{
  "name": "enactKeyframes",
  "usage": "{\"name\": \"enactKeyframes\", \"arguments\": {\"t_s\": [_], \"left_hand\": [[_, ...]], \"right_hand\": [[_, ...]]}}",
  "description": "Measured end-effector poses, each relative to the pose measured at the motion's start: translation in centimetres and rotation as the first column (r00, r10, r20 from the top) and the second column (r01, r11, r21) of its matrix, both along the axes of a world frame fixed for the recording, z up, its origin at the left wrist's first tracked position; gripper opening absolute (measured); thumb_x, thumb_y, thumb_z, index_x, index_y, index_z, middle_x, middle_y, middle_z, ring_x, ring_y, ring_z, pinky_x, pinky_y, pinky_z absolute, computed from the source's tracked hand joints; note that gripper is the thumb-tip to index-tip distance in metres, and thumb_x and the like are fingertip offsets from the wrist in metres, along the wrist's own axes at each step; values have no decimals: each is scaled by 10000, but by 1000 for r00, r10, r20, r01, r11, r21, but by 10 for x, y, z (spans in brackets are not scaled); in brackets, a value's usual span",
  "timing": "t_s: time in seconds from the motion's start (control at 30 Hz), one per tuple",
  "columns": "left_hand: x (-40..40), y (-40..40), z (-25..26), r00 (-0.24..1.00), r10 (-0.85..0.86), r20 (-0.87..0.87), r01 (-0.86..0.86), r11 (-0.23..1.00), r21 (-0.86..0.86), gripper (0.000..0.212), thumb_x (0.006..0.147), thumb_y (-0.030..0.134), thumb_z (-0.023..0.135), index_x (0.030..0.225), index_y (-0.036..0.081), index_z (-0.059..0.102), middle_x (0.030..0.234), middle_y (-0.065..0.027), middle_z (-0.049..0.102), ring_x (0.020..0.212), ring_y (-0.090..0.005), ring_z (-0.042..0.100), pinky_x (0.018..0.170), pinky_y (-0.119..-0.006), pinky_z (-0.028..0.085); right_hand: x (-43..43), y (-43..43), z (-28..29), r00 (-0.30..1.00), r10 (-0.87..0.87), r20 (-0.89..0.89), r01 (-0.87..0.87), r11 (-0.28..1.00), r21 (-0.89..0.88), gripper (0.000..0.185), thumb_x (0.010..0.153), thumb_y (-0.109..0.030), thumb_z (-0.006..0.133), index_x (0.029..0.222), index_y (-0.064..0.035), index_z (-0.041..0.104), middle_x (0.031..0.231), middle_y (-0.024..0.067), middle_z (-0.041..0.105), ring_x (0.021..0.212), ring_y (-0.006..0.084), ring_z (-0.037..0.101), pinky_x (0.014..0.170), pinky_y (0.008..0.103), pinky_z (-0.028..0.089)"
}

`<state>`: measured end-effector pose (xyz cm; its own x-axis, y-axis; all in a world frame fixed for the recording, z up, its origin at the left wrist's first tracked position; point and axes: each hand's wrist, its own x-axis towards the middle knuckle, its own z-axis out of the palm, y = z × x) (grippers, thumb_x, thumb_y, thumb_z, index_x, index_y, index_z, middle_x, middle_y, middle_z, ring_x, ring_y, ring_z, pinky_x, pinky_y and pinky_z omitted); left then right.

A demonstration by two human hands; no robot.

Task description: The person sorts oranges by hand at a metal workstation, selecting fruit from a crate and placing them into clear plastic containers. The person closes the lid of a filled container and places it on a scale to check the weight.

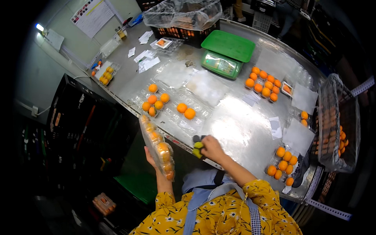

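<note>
My left hand (pixel 151 157) holds a closed clear plastic clamshell of oranges (pixel 160 147) on its edge, just off the table's front edge. Most of that hand's fingers are hidden behind the pack. In my right hand (pixel 212 149) is a small yellow-green and dark grey object (pixel 198 147), low over the table edge; its exact kind is unclear. Beyond my hands lies an open clear clamshell (pixel 194 124) with two oranges (pixel 186 111). Left of it, several more oranges (pixel 152 98) sit in another clear tray.
A green weighing scale (pixel 221 65) stands on the metal table (pixel 232 126), near a lined crate (pixel 188 36). Filled orange trays (pixel 263 84) (pixel 282 165) lie at the right, beside a plastic-lined crate (pixel 337 126). Dark stacked crates (pixel 85 117) stand left. A person's legs (pixel 286 20) show behind.
</note>
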<state>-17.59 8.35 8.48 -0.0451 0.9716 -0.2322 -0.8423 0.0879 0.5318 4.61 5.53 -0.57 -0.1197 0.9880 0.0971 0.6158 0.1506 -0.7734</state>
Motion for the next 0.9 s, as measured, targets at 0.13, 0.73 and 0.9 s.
{"name": "enactKeyframes", "arguments": {"t_s": [0.13,0.73,0.9], "left_hand": [[9,-1,32,999,1,38,6,983,-185,571,872,562,347,1069,55,519,721,-118,594,489,-201,570,388,-285,463],[43,14,-45,956,-139,260,171,980,-106,513,880,397,439,1206,3,478,1120,-142,567,998,-272,553,875,-368,449],[42,11,-44,972,-122,199,149,981,-127,514,873,401,446,1205,11,480,1119,-137,569,991,-266,556,873,-364,450]], "right_hand": [[67,-33,30,928,-370,-50,368,929,-46,210,621,-127,602,792,-29,529,811,164,492,771,323,474,676,394,408],[150,19,-18,737,-378,560,454,891,3,607,843,-373,504,1342,-71,337,1410,225,227,1328,376,156,1037,568,155],[96,9,-11,847,-189,497,198,980,34,572,806,-320,559,1305,-86,404,1406,196,259,1327,361,176,1022,575,184]]}}
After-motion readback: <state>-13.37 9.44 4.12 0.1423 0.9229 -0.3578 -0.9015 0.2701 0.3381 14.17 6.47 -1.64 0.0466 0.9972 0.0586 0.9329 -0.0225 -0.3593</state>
